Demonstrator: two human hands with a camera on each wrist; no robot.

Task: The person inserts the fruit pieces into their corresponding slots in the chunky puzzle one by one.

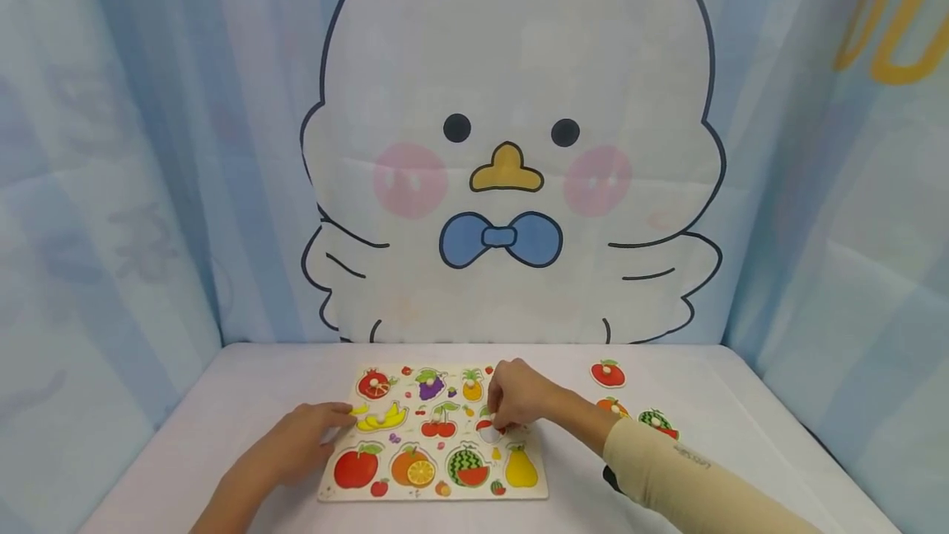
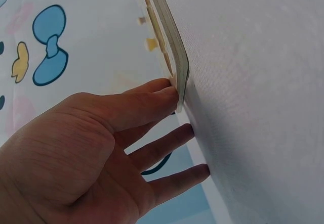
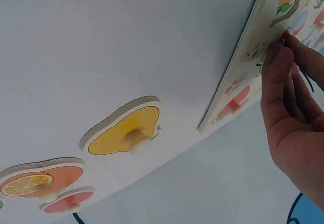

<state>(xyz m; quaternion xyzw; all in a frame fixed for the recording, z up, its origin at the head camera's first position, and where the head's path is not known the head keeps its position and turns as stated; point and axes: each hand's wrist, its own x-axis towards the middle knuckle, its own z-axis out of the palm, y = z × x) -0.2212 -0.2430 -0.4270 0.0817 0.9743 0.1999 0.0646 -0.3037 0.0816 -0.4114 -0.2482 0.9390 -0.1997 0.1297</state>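
Observation:
A white fruit puzzle board (image 1: 437, 494) lies on the table, printed with bananas, cherries, a pear and other fruit. At its left edge is my left hand (image 1: 300, 439). In the left wrist view the thumb and index finger touch the board's edge, while the other fingers (image 2: 172, 183) reach straight toward the tabletop. Over the right part of the board, my right hand (image 1: 516, 394) pinches a small puzzle piece between thumb and fingertips, mostly hidden by them. A red and white patch (image 1: 488, 432) shows just under these fingertips.
Loose knobbed pieces lie right of the board: a red fruit (image 1: 608, 374), an orange (image 1: 613, 406), a watermelon (image 1: 658, 423) and a yellow pear (image 3: 124, 133). The right forearm (image 1: 593, 423) reaches across beside them. A cartoon-printed curtain (image 1: 504, 295) stands behind the white table.

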